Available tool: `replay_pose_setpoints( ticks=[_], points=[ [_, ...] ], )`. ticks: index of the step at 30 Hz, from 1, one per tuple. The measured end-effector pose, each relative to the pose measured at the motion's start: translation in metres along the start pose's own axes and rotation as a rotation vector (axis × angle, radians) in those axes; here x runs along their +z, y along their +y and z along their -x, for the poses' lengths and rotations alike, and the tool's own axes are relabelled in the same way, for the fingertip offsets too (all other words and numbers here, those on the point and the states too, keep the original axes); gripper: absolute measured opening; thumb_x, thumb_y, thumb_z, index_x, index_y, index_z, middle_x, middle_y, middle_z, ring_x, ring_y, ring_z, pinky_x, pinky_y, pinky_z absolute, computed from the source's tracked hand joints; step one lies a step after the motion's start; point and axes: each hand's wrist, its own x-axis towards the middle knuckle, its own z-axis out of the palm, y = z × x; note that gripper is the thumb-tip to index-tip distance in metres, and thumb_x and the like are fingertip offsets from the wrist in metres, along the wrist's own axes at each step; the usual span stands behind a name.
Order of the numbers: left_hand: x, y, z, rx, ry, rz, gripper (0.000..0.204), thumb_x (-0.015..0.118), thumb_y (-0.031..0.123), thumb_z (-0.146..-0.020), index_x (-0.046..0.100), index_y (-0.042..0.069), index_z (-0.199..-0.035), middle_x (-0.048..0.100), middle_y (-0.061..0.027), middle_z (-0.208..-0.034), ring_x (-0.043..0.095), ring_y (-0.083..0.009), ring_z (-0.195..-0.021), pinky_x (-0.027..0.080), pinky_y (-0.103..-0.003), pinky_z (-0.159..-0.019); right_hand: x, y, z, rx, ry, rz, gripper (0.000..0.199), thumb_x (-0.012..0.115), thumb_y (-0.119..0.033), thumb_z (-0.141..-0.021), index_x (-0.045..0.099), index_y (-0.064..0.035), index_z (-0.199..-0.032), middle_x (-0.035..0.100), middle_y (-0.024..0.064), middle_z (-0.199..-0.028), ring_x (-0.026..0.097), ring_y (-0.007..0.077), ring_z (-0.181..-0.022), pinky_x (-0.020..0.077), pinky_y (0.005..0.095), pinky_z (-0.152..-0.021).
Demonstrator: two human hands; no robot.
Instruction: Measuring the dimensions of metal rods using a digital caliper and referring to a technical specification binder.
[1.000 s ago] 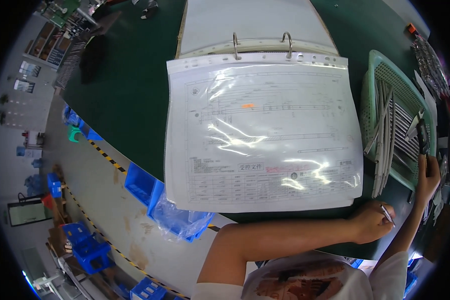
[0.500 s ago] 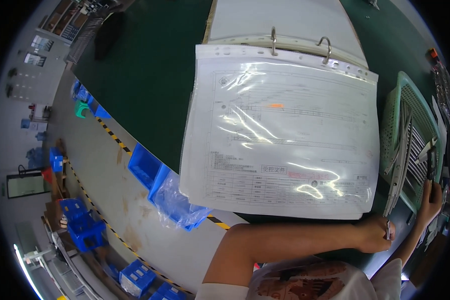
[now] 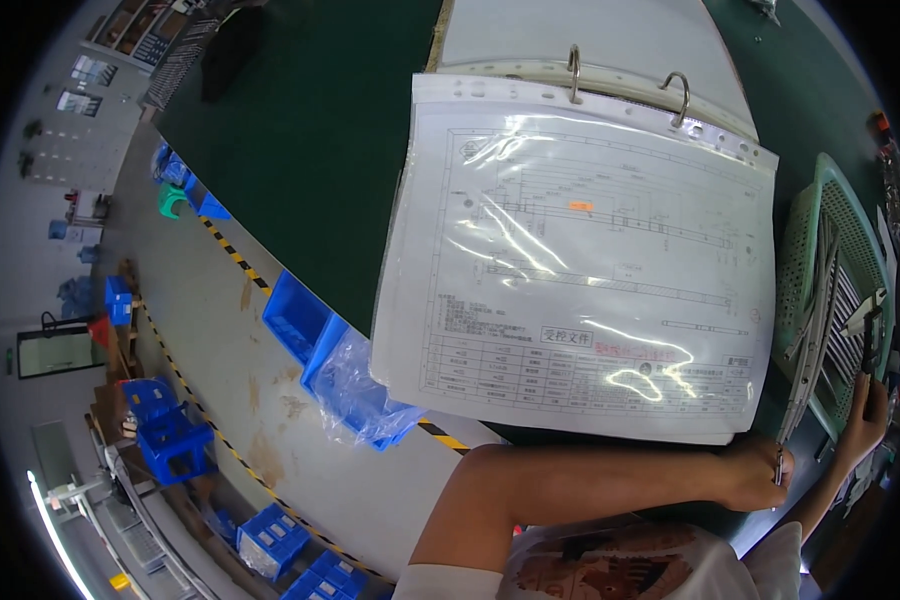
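Note:
My left hand (image 3: pixel 756 478), at the lower right, is closed around a slim metal rod (image 3: pixel 779 466). Its end shows at the fist; how far it runs among the other rods is unclear. Farther right, my right hand (image 3: pixel 863 425) is raised, with fingers closed on the lower end of a caliper (image 3: pixel 871 335) with silver jaws and a dark body. Behind the caliper stands a pale green perforated basket (image 3: pixel 800 235) filled with long thin metal rods (image 3: pixel 842 305), some leaning over its near side.
An open ring binder with a sleeved technical drawing (image 3: pixel 590 270) covers much of the green table (image 3: pixel 300 150). Left of the table, blue bins (image 3: pixel 300 315), one with clear plastic, stand by striped floor tape. More blue boxes (image 3: pixel 275 540) sit farther left.
The view has shifted, so the binder and basket appear a little farther right. Both hands keep their grip and have barely moved.

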Motion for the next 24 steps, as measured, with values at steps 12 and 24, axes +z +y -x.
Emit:
replay_pose_setpoints(
  ticks=[12, 24],
  points=[
    [0.001, -0.002, 0.0, 0.046, 0.035, 0.023, 0.015, 0.054, 0.014, -0.062, 0.054, 0.001, -0.071, 0.056, -0.0133, -0.068, 0.055, -0.0262, -0.069, 0.044, -0.033, -0.061, 0.004, -0.004, 0.002, -0.004, 0.023, 0.001, 0.02, 0.062, -0.016, -0.077, 0.057, 0.0006, -0.086, 0.055, 0.0005, -0.075, 0.048, 0.005, -0.069, 0.0386, 0.0165, -0.063],
    [0.0, 0.0, 0.001, -0.017, 0.006, 0.025, 0.015, 0.052, 0.014, -0.063, 0.055, 0.003, -0.073, 0.057, -0.0132, -0.074, 0.055, -0.026, -0.074, 0.044, -0.033, -0.065, 0.005, -0.006, 0.001, -0.029, 0.03, -0.024, 0.018, 0.06, -0.015, -0.078, 0.057, 0.0004, -0.085, 0.054, -0.0004, -0.073, 0.047, 0.0047, -0.067, 0.0376, 0.0165, -0.062]
  ],
)
